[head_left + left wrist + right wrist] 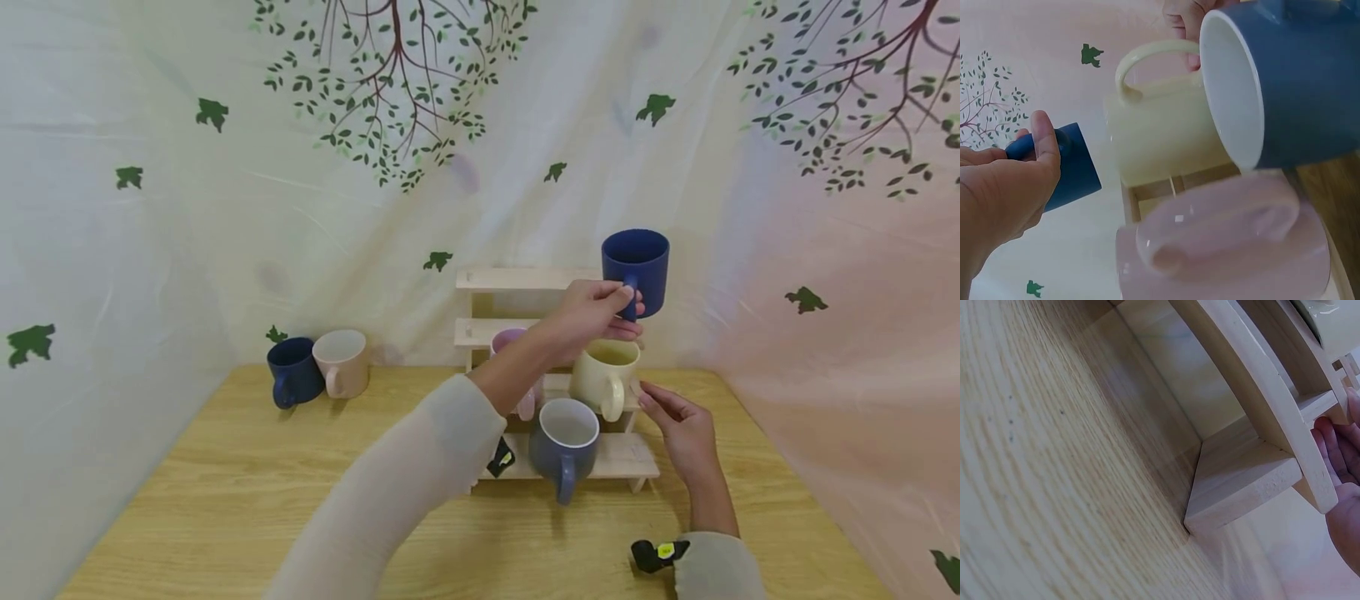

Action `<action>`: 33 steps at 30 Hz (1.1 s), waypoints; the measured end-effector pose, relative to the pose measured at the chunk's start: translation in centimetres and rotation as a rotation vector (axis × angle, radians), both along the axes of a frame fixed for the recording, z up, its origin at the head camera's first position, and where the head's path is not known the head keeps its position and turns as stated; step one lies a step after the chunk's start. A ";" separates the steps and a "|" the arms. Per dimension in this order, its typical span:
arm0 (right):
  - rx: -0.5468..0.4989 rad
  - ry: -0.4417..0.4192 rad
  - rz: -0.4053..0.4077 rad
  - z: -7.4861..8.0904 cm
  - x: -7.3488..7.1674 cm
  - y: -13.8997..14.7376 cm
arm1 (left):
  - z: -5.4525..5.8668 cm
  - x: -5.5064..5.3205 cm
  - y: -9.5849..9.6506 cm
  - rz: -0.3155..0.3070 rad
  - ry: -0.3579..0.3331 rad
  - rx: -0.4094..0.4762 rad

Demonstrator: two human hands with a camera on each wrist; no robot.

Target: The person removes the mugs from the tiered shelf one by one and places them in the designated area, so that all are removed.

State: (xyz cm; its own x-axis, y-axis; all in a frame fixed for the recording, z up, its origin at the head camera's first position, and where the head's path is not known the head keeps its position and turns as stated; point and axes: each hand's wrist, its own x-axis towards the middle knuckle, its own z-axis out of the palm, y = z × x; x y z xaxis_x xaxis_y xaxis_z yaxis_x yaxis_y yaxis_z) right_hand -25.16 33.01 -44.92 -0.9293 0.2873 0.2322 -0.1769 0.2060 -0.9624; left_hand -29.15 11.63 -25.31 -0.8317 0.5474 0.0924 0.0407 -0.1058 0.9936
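Note:
My left hand holds a dark blue mug by its handle, raised above the right side of a stepped wooden rack. In the left wrist view, the thumb presses on the handle of that blue mug. At the right end of a lower step, my right hand pinches the edge; the right wrist view shows its curled fingers at the board's end. On the rack stand a cream mug, a grey-blue mug with white inside, and a pink mug, partly hidden by my left arm.
Another dark blue mug and a pale pink mug stand side by side at the back left of the wooden table. A leaf-printed cloth hangs behind and at both sides. Black wrist devices sit at both cuffs.

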 end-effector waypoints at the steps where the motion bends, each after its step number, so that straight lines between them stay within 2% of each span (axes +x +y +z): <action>1: -0.002 0.001 -0.001 0.0 0.0 0.0 | 0.1 0.0 -0.3 0.004 0.003 0.001; 9: 0.013 0.007 -0.010 -0.2 0.2 0.2 | 0.8 0.1 -3.3 0.033 0.040 -0.025; 17: 0.014 0.008 -0.018 0.0 0.1 0.0 | 1.5 -0.2 -7.1 0.061 0.079 -0.051; 20: 0.022 0.008 -0.014 0.0 0.2 0.0 | 1.5 -0.4 -8.8 0.072 0.092 -0.073; 27: 0.019 0.008 -0.020 0.2 0.3 -0.3 | 1.3 -1.3 -12.4 0.092 0.114 -0.064; 33: 0.025 0.000 -0.018 0.2 0.4 -0.2 | 1.5 -1.3 -15.3 0.123 0.123 -0.077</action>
